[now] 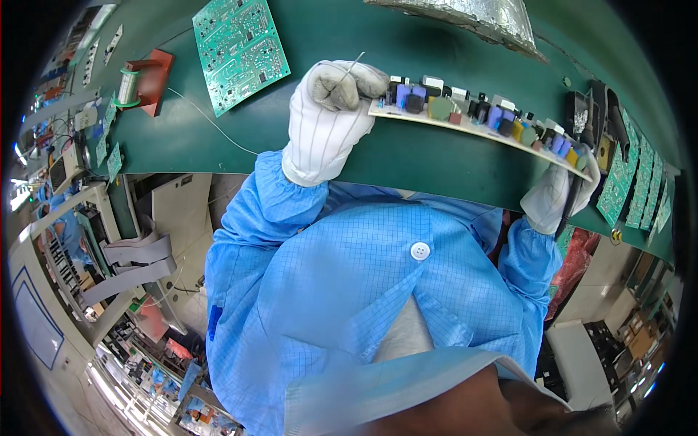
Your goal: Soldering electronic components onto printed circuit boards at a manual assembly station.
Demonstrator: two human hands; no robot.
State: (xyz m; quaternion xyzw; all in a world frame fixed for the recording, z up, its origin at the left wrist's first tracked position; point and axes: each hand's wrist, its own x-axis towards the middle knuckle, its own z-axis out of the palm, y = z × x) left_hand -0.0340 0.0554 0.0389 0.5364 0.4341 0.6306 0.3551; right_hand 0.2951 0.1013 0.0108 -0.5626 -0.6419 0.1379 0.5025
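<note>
A long circuit board (487,133) stands tilted over the bench, crowded with black, violet, green and yellow components on its far side. My left hand (336,98), in a white striped glove, is closed with a thin solder wire (355,62) poking up from its fingers. That hand also meets the board's left end. At the right end, my gloved right hand (556,195) is closed round the board's edge. A slim dark handle (571,203) runs along the same hand; its tip is hidden.
On the green bench (218,149) lies a green panel of boards (241,52). A solder spool (128,87) sits on a red stand (154,81) at left. Foil-covered material (472,22) is at the far edge. Several green boards (618,182) line the right side, near a dark holder (607,116).
</note>
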